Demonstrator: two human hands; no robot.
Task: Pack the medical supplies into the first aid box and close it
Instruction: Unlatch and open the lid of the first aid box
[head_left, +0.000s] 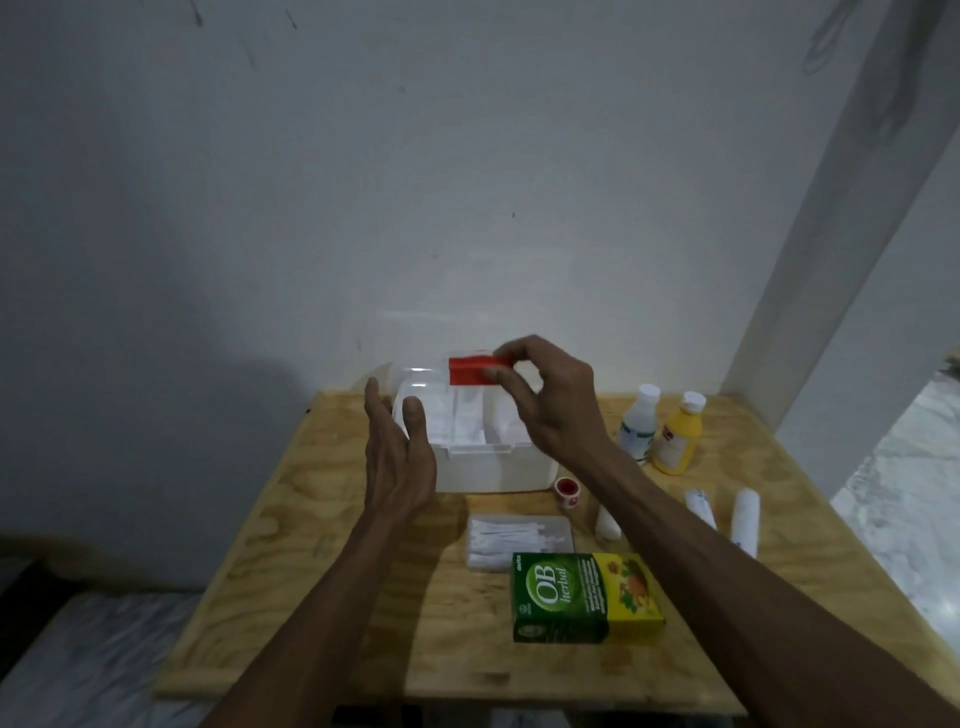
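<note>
Right hand (550, 400) pinches the red latch (470, 371) to work the white plastic first aid box (483, 467)'s clear lid; left hand (397, 452), grip open and empty, steadies its side.

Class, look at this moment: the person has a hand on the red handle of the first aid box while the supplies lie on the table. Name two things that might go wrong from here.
1. The right hand pinches only the red handle, and the left hand is open beside the box, so the box may shift or tip.
2. The white bottle and yellow bottle stand close by the right forearm; a sweep might knock them over.
</note>
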